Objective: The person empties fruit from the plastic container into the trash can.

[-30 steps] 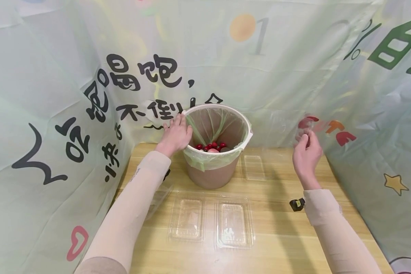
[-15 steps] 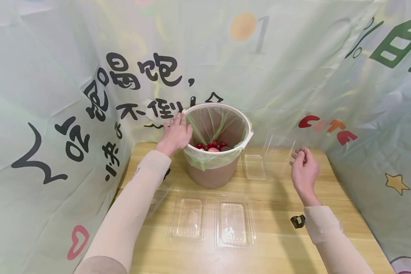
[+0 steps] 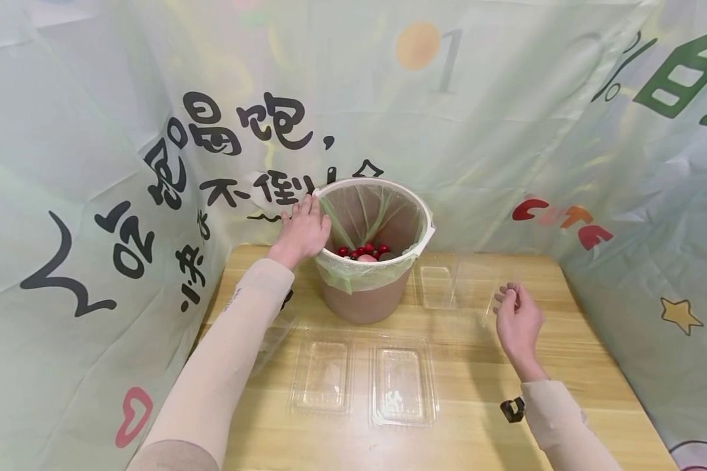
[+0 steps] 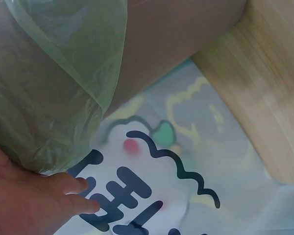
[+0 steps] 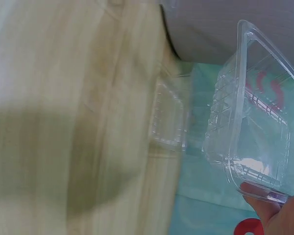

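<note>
In the head view a brown bucket [image 3: 362, 307] with a white rim stands on the table, lined with a thin green plastic bag [image 3: 353, 278]. Small red round fruits [image 3: 362, 250] lie inside, beside a pink round thing [image 3: 367, 259]. My left hand [image 3: 302, 230] rests on the rim's left side with its fingers extended; the left wrist view has this hand [image 4: 29, 200] next to the bag's overhang [image 4: 54, 88]. To the right of the bucket, my right hand [image 3: 518, 324] pinches the edge of a clear plastic container [image 5: 232, 112], tilted above the table.
Two clear containers [image 3: 323, 376] [image 3: 403, 383] lie in front of the bucket, and a third container [image 3: 436, 286] at its right. Another clear piece [image 3: 273, 340] is partly behind the left forearm. Printed cloth walls [image 3: 495, 131] enclose the wooden table [image 3: 471, 432].
My right hand has come down and toward me, from the cloth wall to above the table's right side, still pinching the clear container. The left hand and the bucket have stayed put.
</note>
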{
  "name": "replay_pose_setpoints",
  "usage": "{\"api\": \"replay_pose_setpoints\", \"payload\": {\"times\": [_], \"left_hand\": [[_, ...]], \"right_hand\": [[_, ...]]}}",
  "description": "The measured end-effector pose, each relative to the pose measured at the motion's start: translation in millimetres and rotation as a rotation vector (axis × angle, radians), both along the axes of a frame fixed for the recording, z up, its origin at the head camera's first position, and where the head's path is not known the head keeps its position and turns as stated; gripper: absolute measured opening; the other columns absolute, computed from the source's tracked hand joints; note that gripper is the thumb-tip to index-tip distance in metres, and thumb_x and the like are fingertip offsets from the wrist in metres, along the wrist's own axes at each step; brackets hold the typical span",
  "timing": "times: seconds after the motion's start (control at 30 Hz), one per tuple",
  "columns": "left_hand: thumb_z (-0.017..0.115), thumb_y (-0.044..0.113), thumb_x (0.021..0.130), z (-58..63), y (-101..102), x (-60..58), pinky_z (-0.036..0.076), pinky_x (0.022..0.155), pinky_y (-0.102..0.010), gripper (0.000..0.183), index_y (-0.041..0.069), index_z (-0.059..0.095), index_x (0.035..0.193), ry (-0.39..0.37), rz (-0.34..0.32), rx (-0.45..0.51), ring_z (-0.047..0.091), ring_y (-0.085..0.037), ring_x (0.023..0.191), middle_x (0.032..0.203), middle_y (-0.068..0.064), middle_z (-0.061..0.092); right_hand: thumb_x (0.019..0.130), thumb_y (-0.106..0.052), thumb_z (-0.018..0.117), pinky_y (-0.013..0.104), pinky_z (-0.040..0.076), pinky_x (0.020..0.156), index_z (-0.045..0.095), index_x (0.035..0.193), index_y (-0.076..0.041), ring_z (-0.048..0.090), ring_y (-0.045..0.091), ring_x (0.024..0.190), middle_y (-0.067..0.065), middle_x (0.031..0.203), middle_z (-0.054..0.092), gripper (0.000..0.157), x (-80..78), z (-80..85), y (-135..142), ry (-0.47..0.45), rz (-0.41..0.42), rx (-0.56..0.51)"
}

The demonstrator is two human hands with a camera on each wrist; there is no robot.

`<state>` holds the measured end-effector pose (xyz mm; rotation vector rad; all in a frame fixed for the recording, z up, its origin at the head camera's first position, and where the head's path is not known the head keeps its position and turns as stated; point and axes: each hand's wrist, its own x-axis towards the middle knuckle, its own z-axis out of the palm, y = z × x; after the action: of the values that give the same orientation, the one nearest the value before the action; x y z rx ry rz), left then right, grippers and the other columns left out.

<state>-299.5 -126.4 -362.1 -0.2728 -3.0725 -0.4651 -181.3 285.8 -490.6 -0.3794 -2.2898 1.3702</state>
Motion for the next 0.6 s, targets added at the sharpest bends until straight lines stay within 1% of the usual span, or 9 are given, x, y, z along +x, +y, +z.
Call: {"api": "replay_pose_setpoints", "payload": {"times": [0.1, 0.17, 0.23, 0.33, 0.47, 0.6], "left_hand": [[0.016, 0.043, 0.111, 0.0, 0, -0.5, 0.007, 0.129, -0.072, 0.073, -0.004, 0.011, 0.167, -0.003, 0.000, 0.000, 0.017, -0.051, 0.160, 0.177, -0.023, 0.008], [0.016, 0.043, 0.111, -0.1, 0, -0.8, 0.007, 0.129, -0.072, 0.073, -0.004, 0.010, 0.167, -0.004, -0.001, 0.003, 0.017, -0.051, 0.160, 0.177, -0.022, 0.008], [0.016, 0.044, 0.111, -0.3, 0, -1.1, 0.007, 0.129, -0.072, 0.074, -0.004, 0.010, 0.167, -0.004, -0.002, 0.005, 0.017, -0.051, 0.160, 0.177, -0.022, 0.008], [0.016, 0.044, 0.111, -0.3, 0, -1.2, 0.007, 0.129, -0.072, 0.074, -0.004, 0.010, 0.167, -0.003, 0.000, 0.009, 0.016, -0.050, 0.160, 0.177, -0.022, 0.008], [0.016, 0.043, 0.111, -0.2, 0, -0.6, 0.007, 0.129, -0.072, 0.073, -0.004, 0.010, 0.167, -0.002, 0.001, 0.006, 0.017, -0.051, 0.160, 0.177, -0.023, 0.007], [0.015, 0.043, 0.111, -0.6, 0, 0.1, 0.007, 0.129, -0.072, 0.073, -0.004, 0.010, 0.167, -0.002, -0.002, 0.002, 0.018, -0.051, 0.160, 0.177, -0.023, 0.008]], "right_hand": [[0.113, -0.022, 0.035, 0.004, 0.055, 0.070, 0.062, 0.133, 0.009, 0.071, 0.043, 0.115, 0.030, 0.134, 0.068, 0.045, 3.4, -7.2, 0, -0.003, 0.017, 0.016], [0.113, -0.021, 0.035, 0.003, 0.053, 0.068, 0.062, 0.132, 0.009, 0.072, 0.045, 0.113, 0.031, 0.133, 0.067, 0.044, 5.9, -12.2, 0, -0.005, 0.023, 0.024], [0.113, -0.022, 0.035, 0.002, 0.052, 0.067, 0.062, 0.131, 0.009, 0.072, 0.046, 0.113, 0.030, 0.133, 0.068, 0.045, 9.3, -15.8, -2, -0.010, 0.022, 0.029], [0.113, -0.022, 0.035, 0.006, 0.056, 0.068, 0.063, 0.130, 0.009, 0.072, 0.045, 0.113, 0.029, 0.133, 0.068, 0.045, 12.6, -21.1, -2, -0.024, 0.019, 0.029], [0.113, -0.022, 0.034, 0.013, 0.060, 0.072, 0.061, 0.132, 0.010, 0.070, 0.046, 0.115, 0.031, 0.134, 0.067, 0.046, 16.8, -27.6, -1, -0.058, 0.030, 0.004], [0.112, -0.021, 0.032, 0.007, 0.056, 0.068, 0.060, 0.133, 0.011, 0.070, 0.048, 0.116, 0.032, 0.133, 0.066, 0.047, 20.9, -33.7, -1, -0.097, 0.032, -0.006]]}}
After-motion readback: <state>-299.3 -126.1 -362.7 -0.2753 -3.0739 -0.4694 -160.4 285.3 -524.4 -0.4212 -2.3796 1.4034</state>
